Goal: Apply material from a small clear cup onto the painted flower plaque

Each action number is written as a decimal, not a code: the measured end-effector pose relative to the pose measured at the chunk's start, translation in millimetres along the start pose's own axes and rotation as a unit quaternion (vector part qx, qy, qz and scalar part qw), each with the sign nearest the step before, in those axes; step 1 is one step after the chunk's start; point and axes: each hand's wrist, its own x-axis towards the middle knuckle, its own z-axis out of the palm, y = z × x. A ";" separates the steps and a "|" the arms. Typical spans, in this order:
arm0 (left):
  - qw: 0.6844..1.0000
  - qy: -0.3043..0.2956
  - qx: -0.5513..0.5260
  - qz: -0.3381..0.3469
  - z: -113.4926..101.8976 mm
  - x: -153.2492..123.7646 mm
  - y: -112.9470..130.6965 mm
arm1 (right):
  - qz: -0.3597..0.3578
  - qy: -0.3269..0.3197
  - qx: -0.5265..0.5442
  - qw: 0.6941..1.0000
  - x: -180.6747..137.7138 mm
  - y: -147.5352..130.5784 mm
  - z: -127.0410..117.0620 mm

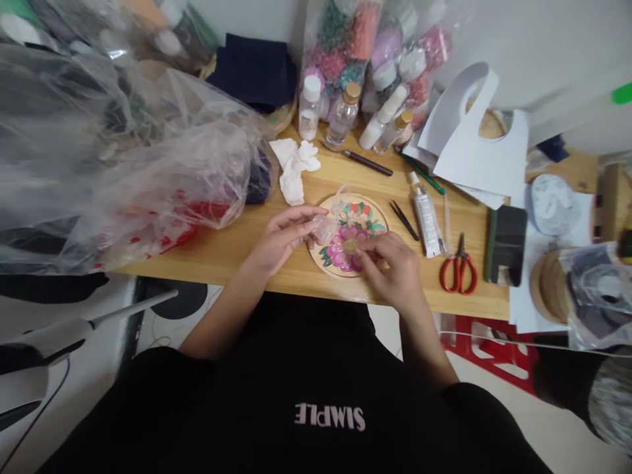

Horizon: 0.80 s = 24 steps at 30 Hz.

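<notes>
A round wooden board [322, 259] with colourful floral decoration lies near the table's front edge, between my hands. On it, a large pink-purple flower [340, 245] has a yellowish centre, with green leaves and red blooms around it. My left hand [291, 230] grips a small clear plastic bag [323, 228] over the board's left side. At the right, the fingertips of my right hand [392, 263] are pinched together near the flower's centre. Whatever may be between them is too small to make out. Another bit of clear plastic [342, 197] rests at the board's upper edge.
Black tweezers [403, 220], a white tube [428, 220], red-handled pliers [459, 266] and a phone [506, 245] lie to the right. Behind are a dark-handled tool [368, 162], crumpled tissue [293, 168] and several bottles [343, 117]. A big plastic bag [162, 151] covers the left.
</notes>
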 end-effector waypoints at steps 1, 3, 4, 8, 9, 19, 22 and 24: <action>1.000 0.000 0.000 -0.001 0.0 0.1 0.1 | -0.003 0.009 0.013 1.000 1.4 -3.1 -1.7; 1.000 0.000 -0.002 -0.001 0.1 0.2 0.3 | -0.015 0.027 0.037 0.999 5.3 -9.4 -2.9; 1.000 0.001 -0.004 -0.001 0.4 0.2 0.4 | -0.024 0.035 0.043 0.998 7.6 -12.2 -2.3; 1.000 0.014 -0.010 -0.006 3.3 -0.5 1.5 | -0.047 0.057 0.005 0.997 16.2 -17.2 6.3; 1.000 0.018 -0.010 -0.007 4.2 -0.7 1.8 | -0.045 0.056 -0.011 0.997 17.5 -17.0 8.6; 1.000 0.012 0.005 0.001 4.2 -1.4 1.6 | -0.004 -0.031 0.060 0.998 19.6 -18.1 8.9; 1.000 0.014 0.007 0.004 4.1 -1.3 1.3 | 0.036 -0.014 0.114 0.993 17.3 -19.7 6.2; 1.000 0.014 0.007 0.005 4.4 -1.2 1.4 | 0.059 0.012 0.126 0.990 13.3 -18.6 3.0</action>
